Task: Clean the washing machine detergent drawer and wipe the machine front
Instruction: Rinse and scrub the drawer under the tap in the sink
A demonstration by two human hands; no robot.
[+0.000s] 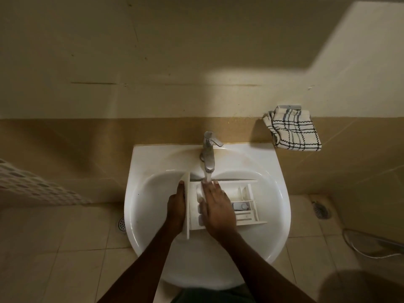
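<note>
The white detergent drawer lies in the white sink, its front panel to the left and its compartments facing up. My left hand holds the front panel, fingers laid against its outer face. My right hand lies flat inside the drawer's left compartment, fingers straight, fingertips under the stream of water running from the chrome tap.
A checked cloth hangs from a wall holder to the right above the sink. A patterned basket or mat is at the left. Floor drains sit either side on the tiled floor. A hose lies at the right.
</note>
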